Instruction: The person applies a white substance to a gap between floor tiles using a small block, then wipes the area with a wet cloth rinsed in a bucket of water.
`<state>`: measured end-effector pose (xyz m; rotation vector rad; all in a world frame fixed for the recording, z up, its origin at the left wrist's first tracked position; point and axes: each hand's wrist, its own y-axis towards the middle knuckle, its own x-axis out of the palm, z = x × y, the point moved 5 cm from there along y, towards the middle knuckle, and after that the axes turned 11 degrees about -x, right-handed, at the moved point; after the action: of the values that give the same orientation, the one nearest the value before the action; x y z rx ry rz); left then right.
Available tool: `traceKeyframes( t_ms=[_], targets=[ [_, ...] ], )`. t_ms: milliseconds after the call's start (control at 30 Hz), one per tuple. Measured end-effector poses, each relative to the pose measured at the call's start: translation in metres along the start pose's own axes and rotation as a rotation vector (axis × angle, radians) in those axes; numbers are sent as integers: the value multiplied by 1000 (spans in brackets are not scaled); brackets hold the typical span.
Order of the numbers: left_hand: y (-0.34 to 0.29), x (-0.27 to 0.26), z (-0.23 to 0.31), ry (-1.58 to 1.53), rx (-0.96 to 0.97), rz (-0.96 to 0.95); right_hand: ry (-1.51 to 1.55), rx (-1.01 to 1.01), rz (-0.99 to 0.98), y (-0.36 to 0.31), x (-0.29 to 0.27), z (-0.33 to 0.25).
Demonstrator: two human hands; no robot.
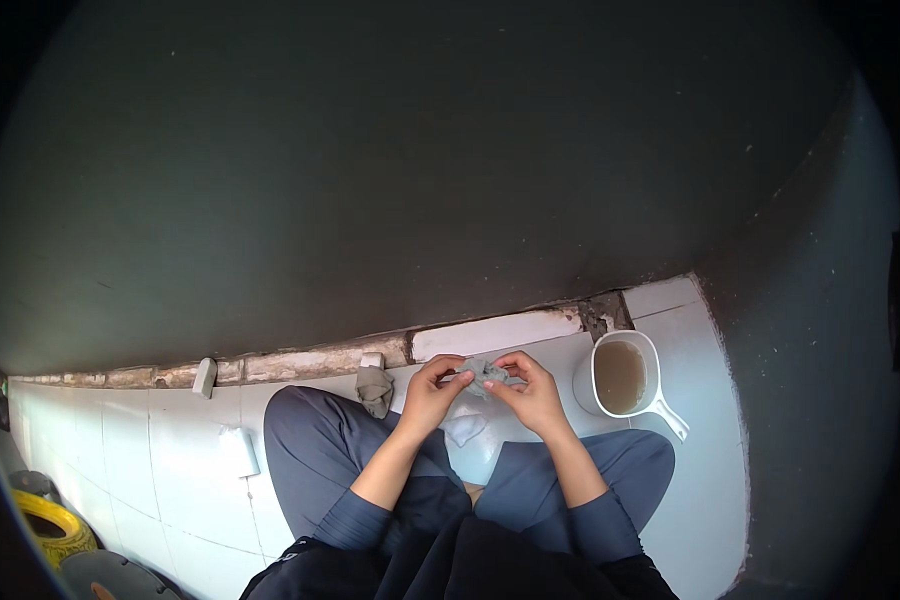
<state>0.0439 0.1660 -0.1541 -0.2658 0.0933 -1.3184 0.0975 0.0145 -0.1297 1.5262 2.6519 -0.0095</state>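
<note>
Above my crossed legs, both hands hold up a small grey crumpled lump; it looks soft, but whether it is clay, wet paper or cloth I cannot tell. My left hand pinches its left side between thumb and fingers. On the opposite side my right hand grips it the same way. A pale, crumpled piece lies below the hands on the tiles between my legs. Left of my left hand is a grey-brown bundle, its material unclear. To the right of my right hand stands a white dipper holding brownish water.
A dark wall rises in front, with a chipped ledge along its foot. On the white tiled floor at left are a whitish block and a white packet. A yellow tyre-like ring sits at lower left.
</note>
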Motion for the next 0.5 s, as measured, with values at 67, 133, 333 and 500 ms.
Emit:
traceKeyframes(
  t_ms=[67,133,333,500],
  targets=[
    [3,-9,-2,-5,26,23,-76,-15,-45,5,5,2],
    [7,-15,-5,-96,-8,66,-152,-28,-88,8,6,8],
    [17,-26,-30,-336,-234,69,104,9,66,12,-6,35],
    [15,-17,-38,-464,-343,63,481,316,92,10,1,39]
  ],
)
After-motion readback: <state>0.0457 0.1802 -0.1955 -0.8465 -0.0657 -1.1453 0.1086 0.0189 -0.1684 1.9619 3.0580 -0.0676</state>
